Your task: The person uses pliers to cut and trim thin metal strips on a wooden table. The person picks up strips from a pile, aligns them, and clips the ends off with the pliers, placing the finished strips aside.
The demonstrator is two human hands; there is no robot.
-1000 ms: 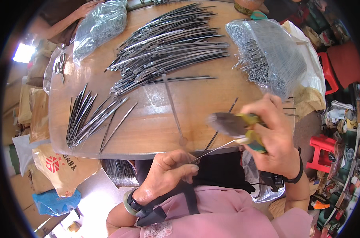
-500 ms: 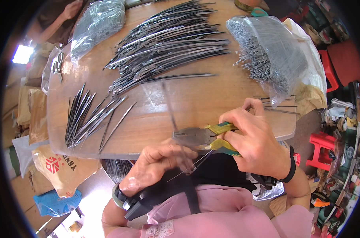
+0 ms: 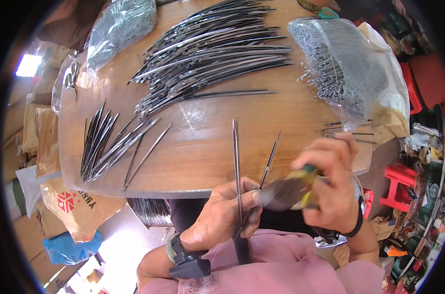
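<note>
The left hand [image 3: 222, 220] pinches a long flat metal strip [image 3: 236, 161] upright at the near edge of the table [image 3: 203, 142], its fingers clenched around the lower part. The right hand [image 3: 330, 188] grips pliers [image 3: 286, 191] with yellow-green handles, whose nose meets the strip right beside the left fingertips; the pliers are blurred, so I cannot tell exactly what they bite.

The worry is how close that nose sits to the left thumb: a slip could pinch skin, or the thin strip could bend or spring out of the hold. A thin rod [image 3: 270, 158] leans just beside it and could get knocked off the edge.

Room is tight here. The work hangs over the lap, past the table edge. The strip pile [image 3: 212, 54] lies well back, and the wire bag [image 3: 349, 68] crowds the right.
</note>
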